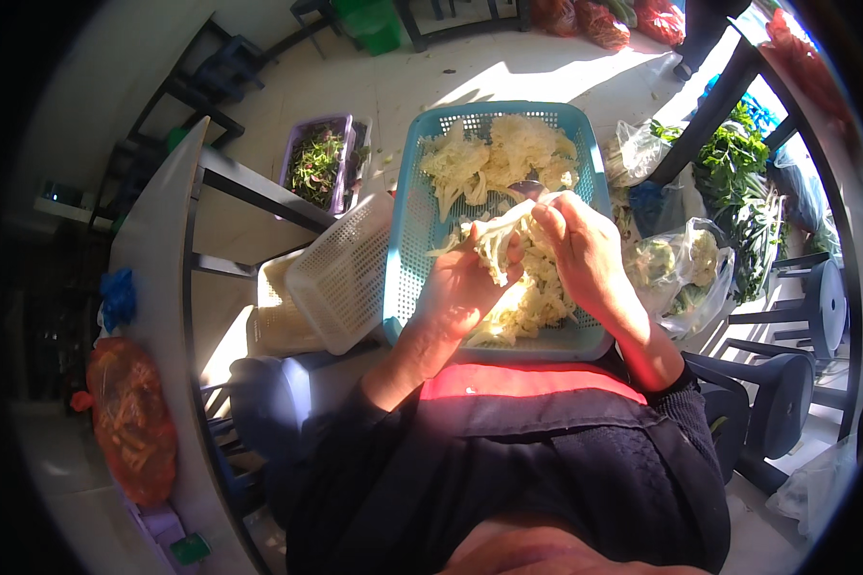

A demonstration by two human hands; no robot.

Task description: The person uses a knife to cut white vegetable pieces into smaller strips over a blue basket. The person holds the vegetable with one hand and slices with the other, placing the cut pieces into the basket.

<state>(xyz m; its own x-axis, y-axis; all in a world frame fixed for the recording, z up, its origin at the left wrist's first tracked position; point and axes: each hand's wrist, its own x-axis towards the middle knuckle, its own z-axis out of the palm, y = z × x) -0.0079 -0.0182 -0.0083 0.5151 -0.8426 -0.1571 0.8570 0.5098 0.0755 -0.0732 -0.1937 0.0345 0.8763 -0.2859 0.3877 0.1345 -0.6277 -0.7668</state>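
Note:
My left hand grips a pale cauliflower floret by its branching stems, above a blue perforated plastic basket. Close against it, my right hand is closed around a small metal tool. Only a shiny, blade-like end of that tool shows; its handle is hidden in the fingers. Large cauliflower pieces lie in the basket's far half. Smaller cut florets are heaped nearer my body, partly under both hands.
Left of the basket lean white plastic baskets; beyond is a purple basket of leafy greens. A table bears an orange bag. At right are bagged cauliflowers, green vegetables and plastic stools.

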